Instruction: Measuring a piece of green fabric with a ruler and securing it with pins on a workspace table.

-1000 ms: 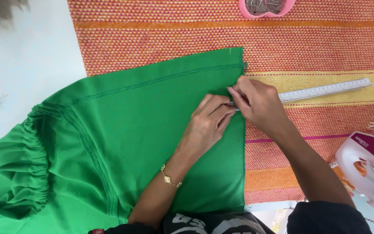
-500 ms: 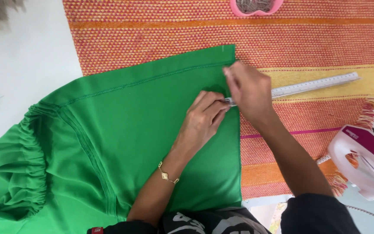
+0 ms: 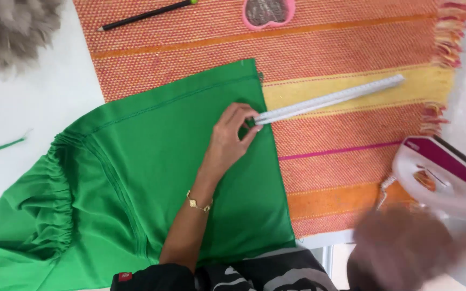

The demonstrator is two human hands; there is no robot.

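Right hand (image 3: 405, 248) withdrawn, seemingly empty, left hand (image 3: 233, 137) pinching ruler (image 3: 330, 99)

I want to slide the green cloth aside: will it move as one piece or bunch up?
The green cloth probably bunches: it looks thin and already gathers in soft folds at its left. It likely drags on the coarse woven mat. The left hand pins its edge.

Bright, even light falls from above, and shadows are soft and short: a thin one lies under the left hand (image 3: 232, 141) on the green cloth (image 3: 136, 188). The white counter (image 3: 28, 113) is almost washed out at far left. The right hand (image 3: 405, 248) is a motion-blurred smear (near right corner), and the iron (image 3: 449, 178) beside it is slightly soft. The mat (image 3: 351, 43) weave is crisp.
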